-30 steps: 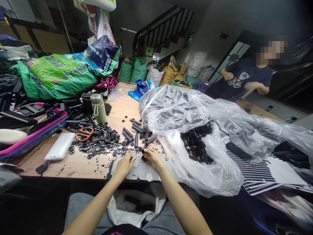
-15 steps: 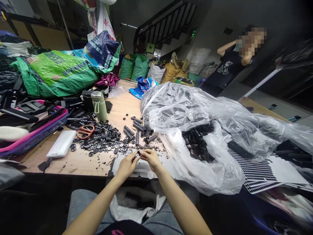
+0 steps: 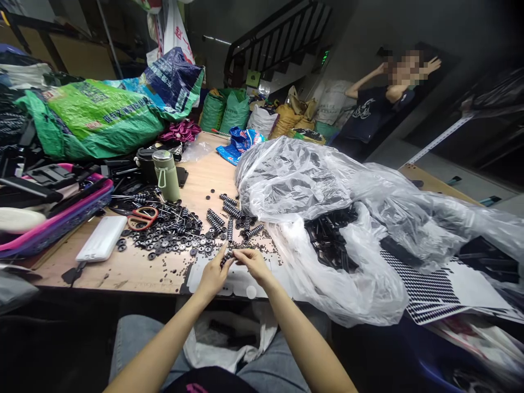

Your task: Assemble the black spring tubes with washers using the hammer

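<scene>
Over the front edge of the table, my left hand [image 3: 213,277] is closed around a short black roller with pale spots [image 3: 226,260]. My right hand [image 3: 256,266] meets it from the right, thumb and fingertips pinched together at the roller's upper end. Whatever is between those fingertips is too small to make out. Just beyond the hands lie several similar spotted rollers [image 3: 215,220]. Black discs [image 3: 176,246] and thin metal pins are heaped to the left, with tiny dark rings [image 3: 262,248] scattered around. A pale sheet [image 3: 241,275] is under my hands.
Left of the heap are orange-handled scissors [image 3: 143,219], a white power bank [image 3: 102,239], a green bottle [image 3: 166,177] and a pink-rimmed basket [image 3: 61,221]. A large clear plastic bag [image 3: 295,174] of black parts covers the right side. Another person [image 3: 368,114] stands behind, arms raised.
The left index finger has straightened upward, and more of the roller shows between my hands. The person at the back has shifted left, and one hand is now spread out.
</scene>
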A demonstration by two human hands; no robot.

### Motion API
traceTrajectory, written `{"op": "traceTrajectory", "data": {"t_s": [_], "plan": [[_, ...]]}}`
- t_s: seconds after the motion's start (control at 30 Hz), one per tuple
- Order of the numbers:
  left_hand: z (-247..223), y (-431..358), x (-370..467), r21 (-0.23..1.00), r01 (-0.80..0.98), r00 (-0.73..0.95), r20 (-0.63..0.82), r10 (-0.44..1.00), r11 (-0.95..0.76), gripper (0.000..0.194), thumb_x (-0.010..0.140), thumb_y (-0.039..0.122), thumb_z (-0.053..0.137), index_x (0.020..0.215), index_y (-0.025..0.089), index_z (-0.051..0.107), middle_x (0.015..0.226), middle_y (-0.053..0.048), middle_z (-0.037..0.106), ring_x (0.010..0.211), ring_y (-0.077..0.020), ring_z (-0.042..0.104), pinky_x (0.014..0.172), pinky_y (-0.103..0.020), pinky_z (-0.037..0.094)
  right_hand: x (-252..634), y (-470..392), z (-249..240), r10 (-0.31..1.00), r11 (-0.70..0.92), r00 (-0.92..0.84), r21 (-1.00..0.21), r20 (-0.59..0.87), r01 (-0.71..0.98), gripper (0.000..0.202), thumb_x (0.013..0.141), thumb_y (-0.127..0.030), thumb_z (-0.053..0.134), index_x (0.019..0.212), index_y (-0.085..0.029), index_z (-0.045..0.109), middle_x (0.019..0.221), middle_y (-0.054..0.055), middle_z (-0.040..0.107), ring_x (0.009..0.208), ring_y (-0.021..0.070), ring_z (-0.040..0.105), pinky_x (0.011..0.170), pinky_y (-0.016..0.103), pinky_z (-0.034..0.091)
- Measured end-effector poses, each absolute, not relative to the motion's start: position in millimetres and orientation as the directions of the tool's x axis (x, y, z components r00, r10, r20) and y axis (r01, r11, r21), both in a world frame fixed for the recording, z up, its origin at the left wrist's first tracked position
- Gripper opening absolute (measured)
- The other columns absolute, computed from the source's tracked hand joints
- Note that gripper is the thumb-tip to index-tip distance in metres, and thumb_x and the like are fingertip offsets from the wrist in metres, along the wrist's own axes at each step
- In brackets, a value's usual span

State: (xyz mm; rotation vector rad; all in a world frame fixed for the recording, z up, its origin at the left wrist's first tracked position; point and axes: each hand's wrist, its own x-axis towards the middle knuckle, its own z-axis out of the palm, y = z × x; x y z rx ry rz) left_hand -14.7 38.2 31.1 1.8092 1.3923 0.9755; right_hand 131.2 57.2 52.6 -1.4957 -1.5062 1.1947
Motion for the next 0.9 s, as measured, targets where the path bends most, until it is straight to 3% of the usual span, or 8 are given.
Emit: {"op": "traceTrajectory", "data": {"t_s": [0.1,0.23,0.4,0.6,0.73,0.9], "plan": [[24.6,42.0,-9.5,0.871,0.431,0.107,0.211,0.972,-0.237,0.032,0.084,0.034,0.035,0.109,0.02,0.048,0.111,-0.005,0.056,0.105,-0.0163,0.05,0.089,-0.03,0.04,137.1,77.1,47.5,0.99,-0.112,0.141,-0.777,-0.03,0.619,0.023,0.075,-0.035,0.051,0.085,-0.018,0.063,0.087,0.007,0.063,0.086,0.021,0.055,0.078,0.034,0.04],[20.2,41.4,-10.3,0.894,0.418,0.065,0.149,0.987,-0.162,0.029,0.083,0.037,0.036,0.098,0.02,0.052,0.098,-0.004,0.06,0.092,-0.017,0.056,0.081,-0.031,0.044,141.8,103.7,39.2,0.97,-0.161,0.243,-0.724,0.009,0.67,0.014,0.065,-0.015,0.058,0.079,-0.017,0.06,0.086,0.011,0.061,0.092,0.0253,0.051,0.083,0.039,0.034],[29.9,41.8,-19.1,0.899,0.424,0.087,0.081,0.993,-0.111,0.035,0.082,0.039,0.035,0.105,0.02,0.053,0.099,-0.005,0.062,0.094,-0.0182,0.057,0.083,-0.032,0.044,136.8,103.1,38.8,0.987,-0.065,0.156,-0.759,0.048,0.648,0.019,0.062,-0.012,0.055,0.079,-0.018,0.059,0.088,0.006,0.06,0.084,0.0187,0.054,0.08,0.033,0.038],[33.1,44.3,-19.9,0.872,0.47,0.149,0.076,0.986,-0.138,0.04,0.082,0.039,0.036,0.113,0.019,0.051,0.107,-0.007,0.06,0.101,-0.0187,0.054,0.089,-0.033,0.041,123.3,72.3,53.1,0.999,0.036,-0.02,-0.877,0.031,0.48,0.017,0.064,-0.022,0.055,0.079,-0.019,0.062,0.075,0.002,0.063,0.063,0.0139,0.059,0.06,0.026,0.047],[34.2,41.7,-16.6,0.853,0.489,0.194,0.101,0.976,-0.185,0.04,0.083,0.039,0.035,0.114,0.02,0.051,0.113,-0.006,0.057,0.107,-0.0188,0.05,0.092,-0.034,0.039,119.2,61.4,60.7,0.999,0.045,-0.044,-0.936,0.032,0.35,0.016,0.06,-0.017,0.056,0.074,-0.018,0.064,0.07,0.002,0.064,0.065,0.0152,0.059,0.062,0.027,0.048],[35.8,38.5,-14.3,0.846,0.489,0.222,0.115,0.968,-0.213,0.039,0.083,0.038,0.034,0.113,0.02,0.051,0.114,-0.006,0.056,0.107,-0.0187,0.05,0.092,-0.034,0.039,122.6,56.4,64.8,0.998,0.065,-0.031,-0.913,0.058,0.403,0.017,0.061,-0.014,0.054,0.075,-0.018,0.064,0.071,0.002,0.064,0.065,0.0154,0.06,0.063,0.028,0.049]]}}
